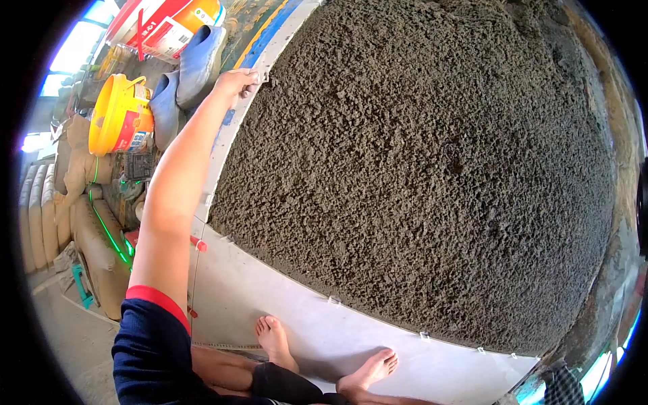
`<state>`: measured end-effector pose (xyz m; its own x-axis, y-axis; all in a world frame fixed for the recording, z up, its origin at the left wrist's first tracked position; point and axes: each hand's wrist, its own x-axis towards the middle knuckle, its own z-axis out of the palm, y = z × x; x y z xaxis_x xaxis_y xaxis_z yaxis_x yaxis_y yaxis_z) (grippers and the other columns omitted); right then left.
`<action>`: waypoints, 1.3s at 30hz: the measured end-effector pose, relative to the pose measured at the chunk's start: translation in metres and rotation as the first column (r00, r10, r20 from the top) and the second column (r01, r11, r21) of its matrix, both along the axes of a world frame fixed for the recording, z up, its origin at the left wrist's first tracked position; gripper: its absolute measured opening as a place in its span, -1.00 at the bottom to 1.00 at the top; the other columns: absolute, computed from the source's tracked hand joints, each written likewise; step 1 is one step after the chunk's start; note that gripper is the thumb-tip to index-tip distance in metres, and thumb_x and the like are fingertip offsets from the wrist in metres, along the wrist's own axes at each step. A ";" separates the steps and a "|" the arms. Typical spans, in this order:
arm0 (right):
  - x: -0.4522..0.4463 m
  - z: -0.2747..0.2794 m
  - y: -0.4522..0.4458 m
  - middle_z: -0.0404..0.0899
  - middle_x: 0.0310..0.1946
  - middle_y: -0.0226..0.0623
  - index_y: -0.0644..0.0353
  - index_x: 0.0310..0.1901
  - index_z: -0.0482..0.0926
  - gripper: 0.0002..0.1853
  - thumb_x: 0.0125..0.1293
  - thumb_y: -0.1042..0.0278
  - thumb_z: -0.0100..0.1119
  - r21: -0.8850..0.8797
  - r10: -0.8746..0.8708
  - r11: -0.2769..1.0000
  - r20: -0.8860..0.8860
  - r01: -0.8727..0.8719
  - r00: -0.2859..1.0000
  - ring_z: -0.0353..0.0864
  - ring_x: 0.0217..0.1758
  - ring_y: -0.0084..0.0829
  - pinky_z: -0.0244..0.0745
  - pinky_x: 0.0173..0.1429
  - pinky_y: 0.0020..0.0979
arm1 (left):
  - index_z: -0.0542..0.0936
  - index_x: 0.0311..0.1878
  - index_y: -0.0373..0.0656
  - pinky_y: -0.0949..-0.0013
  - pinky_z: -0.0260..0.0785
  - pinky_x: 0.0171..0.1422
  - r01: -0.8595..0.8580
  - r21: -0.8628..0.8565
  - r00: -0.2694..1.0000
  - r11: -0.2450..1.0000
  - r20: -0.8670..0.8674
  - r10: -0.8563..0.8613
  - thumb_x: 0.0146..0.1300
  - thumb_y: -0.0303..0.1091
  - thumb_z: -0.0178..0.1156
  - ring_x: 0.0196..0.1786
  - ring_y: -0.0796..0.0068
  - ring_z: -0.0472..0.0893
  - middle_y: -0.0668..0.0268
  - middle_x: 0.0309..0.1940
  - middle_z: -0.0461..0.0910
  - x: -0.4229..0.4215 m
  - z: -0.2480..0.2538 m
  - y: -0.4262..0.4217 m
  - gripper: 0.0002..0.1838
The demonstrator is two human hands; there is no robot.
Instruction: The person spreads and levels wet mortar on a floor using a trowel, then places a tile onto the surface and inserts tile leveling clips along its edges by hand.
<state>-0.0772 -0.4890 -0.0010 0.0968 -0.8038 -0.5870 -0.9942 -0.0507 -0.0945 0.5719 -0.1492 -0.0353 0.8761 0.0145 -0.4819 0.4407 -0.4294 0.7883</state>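
My left hand (236,84) reaches forward to the far end of a pale tile edge (223,138). Its fingers are pinched on a small whitish tile clip (262,77) at the border with the mortar. A wide bed of rough, dark grey mortar (418,169) spreads to the right of the hand. Several similar clear clips, one of them a tile clip (334,301), stick out along the edge of the large pale tile (405,361) under my bare feet. My right hand is out of the picture.
Blue clogs (198,64), a yellow bucket (111,118) and a red and orange bucket (158,27) stand to the left. Stacked tan sacks (101,250) lie there too, crossed by a green laser line. Red wedges, including a red wedge (198,244), sit at the tile joint.
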 end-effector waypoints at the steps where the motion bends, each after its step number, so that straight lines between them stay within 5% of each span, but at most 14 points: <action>1: 0.002 0.001 0.000 0.35 0.35 0.17 0.55 0.23 0.40 -0.35 0.53 0.00 -0.30 0.004 -0.010 1.000 -0.003 0.010 1.000 0.21 0.47 0.01 0.02 0.56 -0.14 | 0.66 -0.07 -0.10 0.56 0.23 -0.35 0.000 -0.003 1.000 1.000 0.008 0.000 0.33 -0.22 0.28 -0.42 0.70 0.48 0.53 -0.40 0.61 -0.001 0.001 0.001 -0.79; 5: 0.009 0.006 0.001 0.32 0.37 0.16 0.54 0.26 0.38 -0.35 0.53 0.00 -0.28 0.012 -0.048 0.999 -0.009 0.049 0.999 0.18 0.49 -0.02 -0.01 0.57 -0.15 | 0.69 -0.10 -0.11 0.50 0.27 -0.37 -0.012 0.111 0.996 0.994 0.086 0.003 0.30 -0.22 0.30 -0.44 0.68 0.49 0.52 -0.41 0.63 -0.005 0.011 -0.012 -0.79; 8: 0.010 0.005 0.003 0.35 0.34 0.19 0.56 0.22 0.40 -0.37 0.53 0.02 -0.27 -0.022 -0.079 0.997 0.027 0.080 0.996 0.22 0.46 0.01 0.02 0.55 -0.13 | 0.73 -0.19 -0.15 0.41 0.44 -0.29 0.028 0.371 0.971 0.928 0.210 -0.114 0.18 -0.23 0.35 -0.41 0.55 0.62 0.32 -0.47 0.69 -0.009 0.021 -0.033 -0.77; 10: 0.000 -0.002 0.002 0.40 0.26 0.21 0.56 0.14 0.43 -0.41 0.54 0.04 -0.27 -0.038 -0.052 0.998 0.032 0.053 0.998 0.27 0.39 0.05 0.07 0.50 -0.10 | 0.76 -0.24 -0.11 0.33 0.52 -0.15 0.053 0.630 0.893 0.775 0.317 -0.319 0.09 -0.21 0.36 -0.31 0.37 0.71 0.18 -0.44 0.72 -0.021 0.035 -0.058 -0.77; 13: -0.006 -0.007 0.002 0.48 0.09 0.22 0.53 -0.03 0.46 -0.48 0.54 0.09 -0.27 -0.072 -0.001 0.997 0.054 0.005 0.999 0.35 0.23 0.11 0.16 0.40 -0.05 | 0.76 -0.28 -0.07 0.27 0.54 -0.06 0.092 0.723 0.887 0.685 0.253 -0.386 0.07 -0.19 0.35 -0.24 0.21 0.72 0.11 -0.36 0.72 -0.018 0.030 -0.067 -0.79; 17: -0.015 -0.015 0.004 0.50 -0.09 0.20 0.47 -0.18 0.45 -0.54 0.53 0.14 -0.28 -0.149 0.074 0.987 0.076 -0.062 0.994 0.40 0.07 0.14 0.23 0.28 -0.02 | 0.72 -0.34 -0.17 0.21 0.51 -0.13 0.023 0.773 0.872 0.634 0.295 -0.391 0.05 -0.21 0.37 -0.34 0.24 0.71 0.12 -0.48 0.70 -0.013 0.019 -0.057 -0.78; 22: -0.011 -0.013 0.003 0.50 -0.08 0.21 0.48 -0.16 0.45 -0.52 0.53 0.13 -0.29 -0.130 0.075 0.989 0.057 -0.067 0.996 0.40 0.09 0.14 0.24 0.28 -0.02 | 0.72 -0.35 -0.18 0.27 0.51 -0.20 0.011 0.707 0.877 0.707 0.332 -0.346 0.08 -0.24 0.37 -0.42 0.32 0.70 0.19 -0.57 0.67 -0.004 0.003 -0.035 -0.80; 30: -0.007 -0.016 0.006 0.50 -0.09 0.23 0.48 -0.16 0.45 -0.52 0.53 0.12 -0.28 -0.243 0.084 0.968 0.056 -0.068 0.995 0.40 0.07 0.16 0.24 0.27 -0.01 | 0.74 -0.34 -0.11 0.23 0.53 -0.10 0.003 0.693 0.921 0.721 0.278 -0.272 0.09 -0.15 0.37 -0.31 0.25 0.72 0.15 -0.45 0.72 -0.019 0.014 -0.040 -0.77; 38: -0.048 -0.039 0.002 0.50 -0.10 0.23 0.47 -0.18 0.46 -0.53 0.53 0.13 -0.26 -0.145 0.031 0.989 0.089 -0.018 0.996 0.41 0.06 0.16 0.25 0.26 0.00 | 0.74 -0.33 -0.10 0.22 0.53 -0.09 0.015 0.681 0.902 0.733 0.307 -0.304 0.09 -0.16 0.36 -0.31 0.21 0.72 0.15 -0.48 0.71 0.002 0.003 -0.026 -0.78; 39: -0.039 -0.034 0.004 0.51 -0.11 0.23 0.47 -0.18 0.46 -0.54 0.53 0.13 -0.25 -0.169 0.051 0.985 0.087 -0.035 0.995 0.41 0.06 0.16 0.26 0.25 0.00 | 0.74 -0.32 -0.13 0.29 0.52 -0.18 0.013 0.716 0.894 0.698 0.304 -0.329 0.12 -0.21 0.35 -0.40 0.35 0.70 0.22 -0.51 0.70 0.001 0.011 -0.035 -0.81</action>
<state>-0.1162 -0.4847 -0.0352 0.1800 -0.8835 -0.4324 -0.9785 -0.1159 -0.1706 0.5734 -0.1840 -0.0245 0.9993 0.0283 -0.0255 0.0350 -0.9462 0.3217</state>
